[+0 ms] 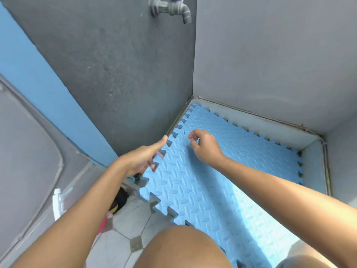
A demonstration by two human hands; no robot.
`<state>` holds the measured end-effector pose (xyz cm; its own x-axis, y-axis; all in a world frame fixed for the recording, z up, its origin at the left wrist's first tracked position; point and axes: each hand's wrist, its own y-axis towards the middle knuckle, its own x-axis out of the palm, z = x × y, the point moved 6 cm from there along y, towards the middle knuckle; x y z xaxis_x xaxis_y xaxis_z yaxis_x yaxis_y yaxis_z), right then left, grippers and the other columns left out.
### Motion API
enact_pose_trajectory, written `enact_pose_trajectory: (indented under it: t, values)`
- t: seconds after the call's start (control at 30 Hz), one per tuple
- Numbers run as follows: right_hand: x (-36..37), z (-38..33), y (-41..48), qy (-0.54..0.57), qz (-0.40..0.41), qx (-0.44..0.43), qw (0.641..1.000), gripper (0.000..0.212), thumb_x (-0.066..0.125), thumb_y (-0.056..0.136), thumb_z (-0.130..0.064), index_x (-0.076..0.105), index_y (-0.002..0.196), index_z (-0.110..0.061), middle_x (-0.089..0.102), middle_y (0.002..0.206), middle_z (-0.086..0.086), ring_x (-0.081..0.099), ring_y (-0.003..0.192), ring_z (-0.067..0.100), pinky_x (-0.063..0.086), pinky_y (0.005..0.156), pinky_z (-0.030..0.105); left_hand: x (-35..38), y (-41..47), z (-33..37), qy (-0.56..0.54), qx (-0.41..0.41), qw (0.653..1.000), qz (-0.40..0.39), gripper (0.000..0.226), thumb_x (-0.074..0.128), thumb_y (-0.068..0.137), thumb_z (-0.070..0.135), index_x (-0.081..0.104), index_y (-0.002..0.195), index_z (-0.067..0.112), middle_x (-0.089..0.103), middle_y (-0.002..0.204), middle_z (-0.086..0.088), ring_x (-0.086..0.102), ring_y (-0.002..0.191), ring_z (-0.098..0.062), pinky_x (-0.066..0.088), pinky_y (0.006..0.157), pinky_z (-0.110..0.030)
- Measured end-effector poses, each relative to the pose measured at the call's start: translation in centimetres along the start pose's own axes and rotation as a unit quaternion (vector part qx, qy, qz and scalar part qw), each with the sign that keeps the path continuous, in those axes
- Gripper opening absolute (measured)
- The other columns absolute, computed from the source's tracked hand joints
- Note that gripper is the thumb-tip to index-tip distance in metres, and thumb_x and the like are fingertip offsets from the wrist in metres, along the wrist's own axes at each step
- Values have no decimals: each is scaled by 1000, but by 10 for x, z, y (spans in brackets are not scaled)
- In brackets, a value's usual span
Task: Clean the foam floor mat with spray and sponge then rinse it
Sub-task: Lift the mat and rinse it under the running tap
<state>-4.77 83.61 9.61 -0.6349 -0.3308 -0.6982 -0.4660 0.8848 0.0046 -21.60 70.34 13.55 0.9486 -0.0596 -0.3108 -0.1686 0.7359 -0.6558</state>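
Observation:
A light blue foam floor mat (222, 180) with puzzle-tooth edges and a raised pattern lies tilted in a wall corner, its far end against a white ledge. My left hand (142, 160) grips the mat's left edge, fingers tucked under the teeth and the index finger stretched out along the wall. Just above the mat's far left part is my right hand (205, 147), its fingers loosely curled and apart with nothing in them. No sponge can be clearly made out.
A grey tap (171, 9) juts from the dark wall above the corner. A white ledge (255, 120) borders the mat's far side. On the tiled floor (125, 229) at the left sit a white plastic item (58, 202) and a black-and-yellow object (118, 200). My knee (183, 248) is low in view.

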Motion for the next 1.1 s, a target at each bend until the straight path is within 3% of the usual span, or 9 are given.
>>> enact_pose_trajectory:
  t: [0.1, 0.17, 0.3, 0.43, 0.57, 0.7, 0.83, 0.97, 1.1]
  values:
    - [-44, -19, 19, 14, 47, -1, 999, 10, 53, 98, -24, 63, 95, -24, 65, 97, -2, 52, 80, 14, 36, 72, 27, -3, 7, 24, 122, -5, 992, 42, 86, 64, 72, 85, 73, 97, 3, 59, 73, -3, 48, 51, -18, 41, 65, -30]
    - [-76, -41, 38, 29, 91, -18, 995, 15, 53, 99, -26, 66, 95, -19, 67, 94, 0, 53, 79, 15, 40, 73, 29, -6, 8, 34, 134, 0, 990, 52, 66, 73, 78, 70, 55, 73, 6, 45, 56, -2, 46, 43, -19, 44, 64, -30]
    - [-151, -100, 89, 80, 186, -63, 977, 27, 49, 101, -33, 67, 95, -14, 68, 93, 2, 58, 86, 17, 46, 81, 33, -10, 6, 43, 100, 35, 991, 83, 56, 73, 93, 40, 28, 67, 19, 24, 60, -2, 26, 44, -16, 28, 48, -25]
    - [-222, -183, 136, 122, 250, -146, 949, 31, 46, 102, -36, 70, 104, -16, 63, 103, -7, 57, 99, 9, 42, 89, 24, -42, -17, 60, 67, 80, 990, 91, 47, 76, 85, 51, 47, 72, 16, 46, 73, -9, 39, 64, -24, 35, 63, -31]
    - [-239, -263, 169, 41, 186, -234, 953, 43, 42, 103, -44, 72, 109, -14, 67, 100, -7, 56, 94, 6, 42, 87, 22, -94, -60, 89, 95, 114, 978, 150, 41, 73, 92, 45, 54, 77, 12, 43, 64, -8, 38, 56, -20, 31, 50, -23]
    - [-216, -265, 183, -100, 82, -191, 973, 54, 38, 101, -54, 62, 71, -16, 51, 64, -1, 46, 62, 17, 35, 58, 30, -114, -92, 110, 102, 144, 967, 182, 45, 70, 96, 36, 66, 71, -1, 53, 42, 6, 42, 32, -3, 34, 38, -12]
    - [-204, -262, 180, -120, 139, -189, 965, 50, 30, 102, -39, 42, 63, -10, 53, 69, 14, 49, 72, 36, 38, 65, 37, -116, -99, 113, 135, 145, 964, 176, 45, 72, 92, 47, 78, 88, 2, 74, 84, -31, 65, 62, -23, 59, 65, -45]
    - [-208, -266, 168, -158, 174, -200, 951, 46, 31, 102, -27, 28, 58, -14, 37, 58, 9, 43, 71, 37, 38, 66, 41, -117, -99, 111, 150, 152, 956, 202, 44, 73, 91, 50, 79, 87, 6, 75, 93, -30, 72, 82, -52, 59, 80, -58]
    - [-211, -257, 170, -132, 229, -164, 951, 55, 32, 96, -43, 34, 52, -10, 37, 53, 9, 44, 66, 38, 30, 61, 35, -117, -99, 112, 156, 154, 953, 209, 40, 72, 92, 47, 80, 86, 8, 77, 88, -26, 71, 88, -52, 59, 82, -59]
